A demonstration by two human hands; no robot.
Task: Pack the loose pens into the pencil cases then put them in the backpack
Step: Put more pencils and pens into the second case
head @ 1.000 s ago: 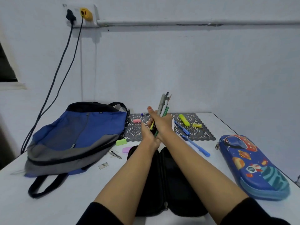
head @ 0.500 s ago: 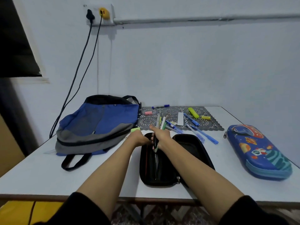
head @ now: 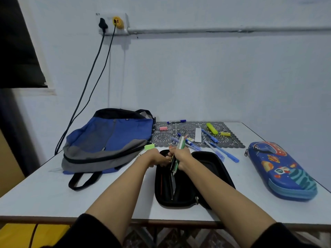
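right grip point(head: 180, 155) clenched round bundle of green and grey pens point(head: 181, 143), long axis near upright, tips down in open black pencil case point(head: 211, 162), left grip point(head: 156, 157) clutching its far rim

Black pencil case point(head: 211, 163), blue-and-grey backpack point(head: 109, 140), space-patterned blue pencil case point(head: 281, 169).

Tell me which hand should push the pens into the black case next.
Right. The right hand grips the pen bundle directly above the open black case; the left hand only holds its rim.
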